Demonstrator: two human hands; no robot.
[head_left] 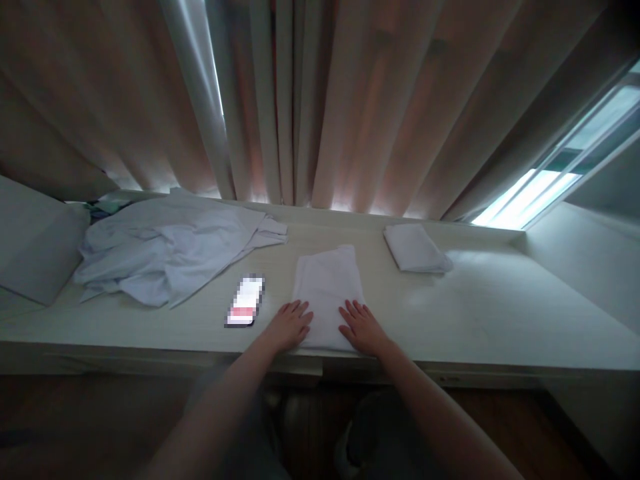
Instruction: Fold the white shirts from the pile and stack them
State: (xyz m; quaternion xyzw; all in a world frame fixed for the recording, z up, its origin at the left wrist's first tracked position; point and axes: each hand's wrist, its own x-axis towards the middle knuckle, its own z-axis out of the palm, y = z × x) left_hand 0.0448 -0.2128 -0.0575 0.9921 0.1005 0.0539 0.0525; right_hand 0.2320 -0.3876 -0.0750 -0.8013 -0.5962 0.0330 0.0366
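We are at a long, pale table [480,320] with a phone [246,300] lying on it, near the front edge. Far behind the phone, big brownish curtains [390,100] hang down in folds, and a thin line of light peeks through them. Far to the right of the phone we see a bright window [545,170], with a pale wall [595,267] below it. The room is dim, and the floor [500,407] in front of the phone is dark brown.

Just right of the phone is our white cloth [327,287], lying flat and folded. Our left hand [290,325] rests on its left side, nearer the phone, and our right hand [364,327] rests on its right side. Both hands are flat, with fingers spread, pressing and not gripping.

To the left of the phone and behind it sits a big, messy white heap [170,250]. The phone lies between that heap and our cloth. Well to the right of the phone, farther back, is a small folded bundle [416,248]. Far left of the phone stands a pale boxy thing [40,247]; we cannot tell what it is.
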